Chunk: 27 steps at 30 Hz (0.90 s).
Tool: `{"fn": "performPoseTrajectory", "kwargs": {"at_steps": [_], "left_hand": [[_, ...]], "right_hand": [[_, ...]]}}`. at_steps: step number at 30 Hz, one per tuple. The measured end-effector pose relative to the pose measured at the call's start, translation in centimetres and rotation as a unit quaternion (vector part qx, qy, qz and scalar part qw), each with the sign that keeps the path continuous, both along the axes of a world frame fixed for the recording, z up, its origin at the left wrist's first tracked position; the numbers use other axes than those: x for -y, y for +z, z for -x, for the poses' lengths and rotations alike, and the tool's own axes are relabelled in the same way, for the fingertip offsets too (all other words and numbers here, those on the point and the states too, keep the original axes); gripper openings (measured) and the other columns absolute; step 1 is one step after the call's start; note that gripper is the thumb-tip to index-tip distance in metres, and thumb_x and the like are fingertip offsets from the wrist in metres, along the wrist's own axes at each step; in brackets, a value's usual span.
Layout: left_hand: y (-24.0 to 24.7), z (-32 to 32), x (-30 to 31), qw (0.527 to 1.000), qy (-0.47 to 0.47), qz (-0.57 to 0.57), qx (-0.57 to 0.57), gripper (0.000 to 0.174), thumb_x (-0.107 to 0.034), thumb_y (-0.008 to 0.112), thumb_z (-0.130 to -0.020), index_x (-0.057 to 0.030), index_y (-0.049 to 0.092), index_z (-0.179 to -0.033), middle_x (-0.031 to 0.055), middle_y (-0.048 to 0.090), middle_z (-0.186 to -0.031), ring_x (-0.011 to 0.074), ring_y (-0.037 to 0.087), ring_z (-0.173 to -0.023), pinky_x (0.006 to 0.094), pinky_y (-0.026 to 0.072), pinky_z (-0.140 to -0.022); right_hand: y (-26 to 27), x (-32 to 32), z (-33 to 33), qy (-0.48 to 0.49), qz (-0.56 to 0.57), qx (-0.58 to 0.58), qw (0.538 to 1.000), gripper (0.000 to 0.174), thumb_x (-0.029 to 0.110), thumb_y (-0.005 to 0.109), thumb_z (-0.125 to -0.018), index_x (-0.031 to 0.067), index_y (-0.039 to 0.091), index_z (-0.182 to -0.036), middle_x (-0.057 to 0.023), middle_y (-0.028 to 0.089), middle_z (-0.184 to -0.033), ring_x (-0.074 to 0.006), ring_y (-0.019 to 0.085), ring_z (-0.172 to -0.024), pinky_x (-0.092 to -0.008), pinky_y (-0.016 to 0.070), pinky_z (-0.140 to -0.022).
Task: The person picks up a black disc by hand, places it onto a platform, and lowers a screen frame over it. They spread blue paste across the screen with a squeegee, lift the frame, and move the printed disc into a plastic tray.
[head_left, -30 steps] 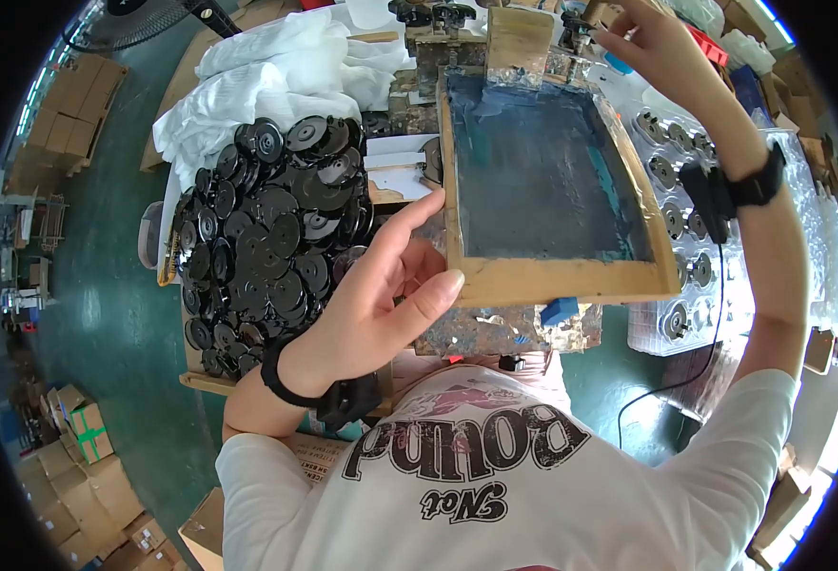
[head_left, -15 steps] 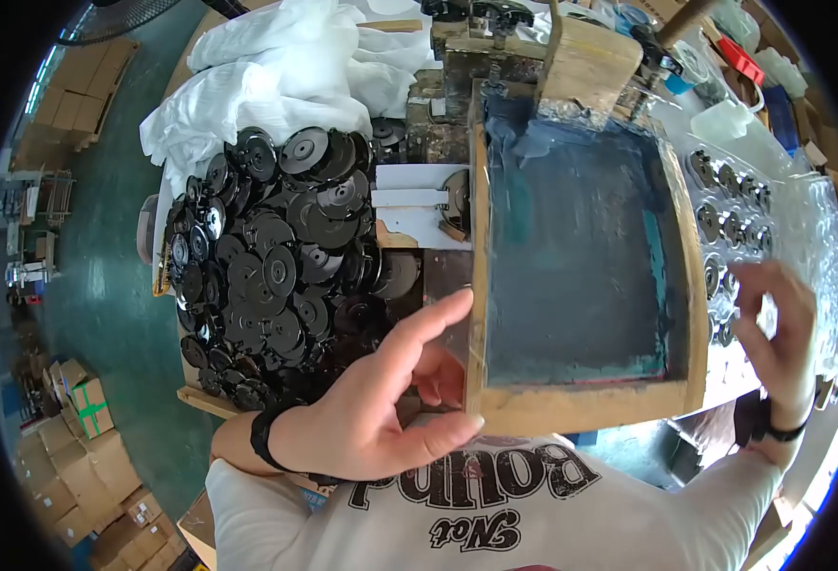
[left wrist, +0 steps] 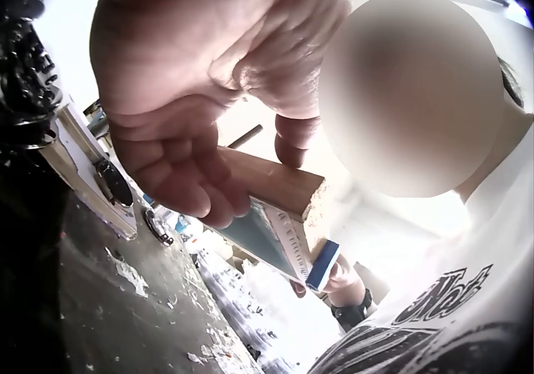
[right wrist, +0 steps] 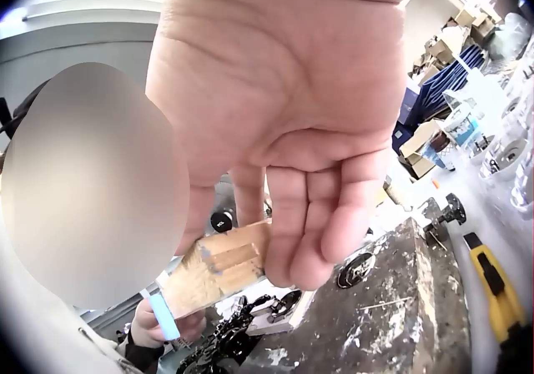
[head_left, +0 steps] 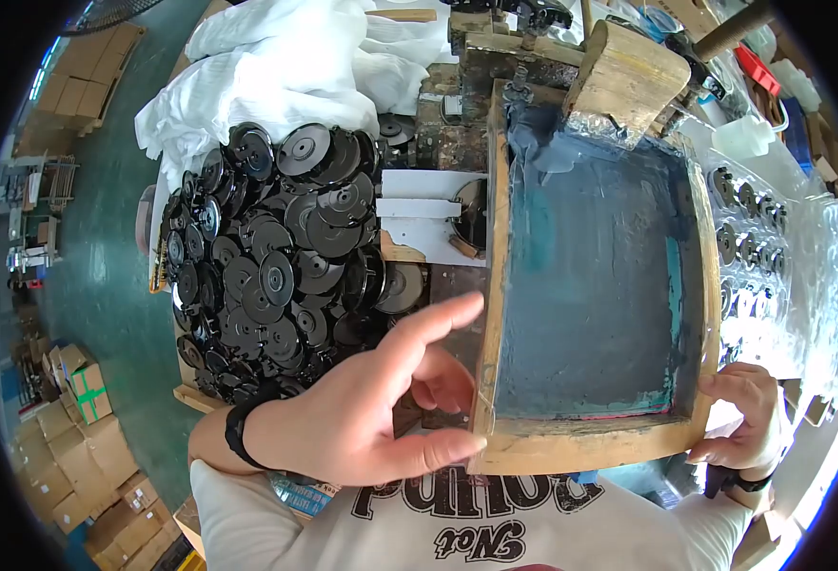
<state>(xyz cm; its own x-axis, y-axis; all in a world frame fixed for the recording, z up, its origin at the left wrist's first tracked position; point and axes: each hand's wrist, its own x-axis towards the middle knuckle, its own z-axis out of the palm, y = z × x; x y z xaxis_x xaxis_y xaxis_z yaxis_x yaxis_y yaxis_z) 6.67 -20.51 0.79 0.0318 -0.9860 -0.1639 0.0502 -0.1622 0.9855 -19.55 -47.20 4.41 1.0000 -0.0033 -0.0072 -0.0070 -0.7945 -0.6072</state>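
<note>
A wooden screen-printing frame [head_left: 581, 449] with a dark, ink-smeared mesh [head_left: 595, 285] is in front of me. My left hand [head_left: 347, 419] holds its near left corner, thumb at the front edge and fingers along the side. At the near right corner, my right hand [head_left: 747, 414] grips the wood between thumb and fingers. In both wrist views the frame's near end is raised above the paint-spattered bench [right wrist: 375, 307]. A wooden-handled squeegee [head_left: 633, 76] leans at the far end of the mesh. Left of the frame, a black disc part [head_left: 471, 214] sits beside white card [head_left: 419, 205].
A large heap of black disc parts [head_left: 266, 276] lies to the left, below white wrapping [head_left: 285, 67]. Clear trays of metal parts [head_left: 747, 247] stand on the right, with bubble wrap [head_left: 814, 295] beyond. A yellow cutter knife [right wrist: 492, 291] lies on the right-hand table.
My right hand has come down from the far right to the frame's near right corner and taken hold. The frame's near end has come up toward me, with my left hand staying on it.
</note>
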Motion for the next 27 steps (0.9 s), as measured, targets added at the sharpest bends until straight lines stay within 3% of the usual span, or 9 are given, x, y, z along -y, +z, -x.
{"fn": "performPoseTrajectory", "kwargs": {"at_steps": [2, 5, 10, 13, 21, 27], "left_hand": [[-0.2, -0.3, 0.5, 1.0, 0.001, -0.021, 0.001, 0.081, -0.01, 0.064, -0.081, -0.0015, 0.006, -0.138, 0.0103, 0.057, -0.092, 0.0159, 0.056, -0.084, 0.0277, 0.0449, -0.076], [-1.1, -0.6, 1.7, 0.987, 0.09, -0.041, -0.124, 0.076, -0.009, 0.059, -0.084, -0.0021, 0.006, -0.138, 0.0111, 0.055, -0.1, 0.0153, 0.053, -0.089, 0.0272, 0.0427, -0.079], [-1.7, -1.4, 4.3, 0.964, 0.153, -0.049, -0.211, 0.071, -0.01, 0.054, -0.088, -0.0021, 0.005, -0.138, 0.0118, 0.052, -0.107, 0.0151, 0.052, -0.093, 0.0286, 0.0415, -0.082], [-1.1, -1.8, 5.5, 0.936, 0.191, -0.115, -0.274, 0.065, -0.017, 0.05, -0.09, -0.0034, 0.007, -0.138, 0.0101, 0.051, -0.108, 0.0153, 0.052, -0.096, 0.0304, 0.0408, -0.085], [-2.2, -2.0, 7.4, 0.919, 0.19, -0.092, -0.333, 0.048, -0.03, 0.044, -0.092, -0.0058, 0.03, -0.131, 0.0035, 0.053, -0.108, 0.0119, 0.053, -0.093, 0.0289, 0.0418, -0.083], [-3.0, -2.5, 7.8, 0.92, 0.192, -0.07, -0.336, 0.045, -0.032, 0.044, -0.092, -0.0061, 0.036, -0.127, 0.0018, 0.054, -0.107, 0.0101, 0.053, -0.093, 0.0278, 0.0418, -0.082]], "right_hand": [[-0.2, -0.2, 0.0, -0.003, -0.002, -0.003, 1.0, 0.07, 0.052, 0.075, -0.058, 0.0023, 0.056, -0.104, -0.0059, 0.059, -0.063, -0.0206, 0.054, -0.047, -0.0293, 0.041, -0.045], [-0.5, -0.2, 0.1, -0.01, -0.006, -0.007, 1.0, 0.07, 0.052, 0.075, -0.057, 0.0029, 0.055, -0.104, -0.0058, 0.059, -0.063, -0.0219, 0.054, -0.047, -0.03, 0.041, -0.045], [-0.9, 0.0, 0.1, -0.002, -0.002, 0.027, 1.0, 0.07, 0.051, 0.076, -0.057, 0.0035, 0.055, -0.103, -0.0056, 0.06, -0.063, -0.0207, 0.054, -0.047, -0.029, 0.0402, -0.045], [-0.9, 0.1, 0.1, 0.001, -0.007, 0.053, 0.999, 0.069, 0.051, 0.076, -0.056, 0.0039, 0.056, -0.102, -0.0054, 0.06, -0.063, -0.0206, 0.053, -0.046, -0.0287, 0.0399, -0.045], [-1.1, 0.0, 0.5, -0.014, -0.008, 0.041, 0.999, 0.067, 0.052, 0.076, -0.055, 0.005, 0.057, -0.1, -0.0047, 0.06, -0.062, -0.0202, 0.054, -0.048, -0.0298, 0.0419, -0.049], [-1.0, -0.1, 0.3, -0.013, 0.009, 0.053, 0.998, 0.066, 0.053, 0.075, -0.055, 0.0053, 0.059, -0.097, -0.0047, 0.06, -0.062, -0.0204, 0.055, -0.05, -0.0299, 0.0423, -0.05]]}}
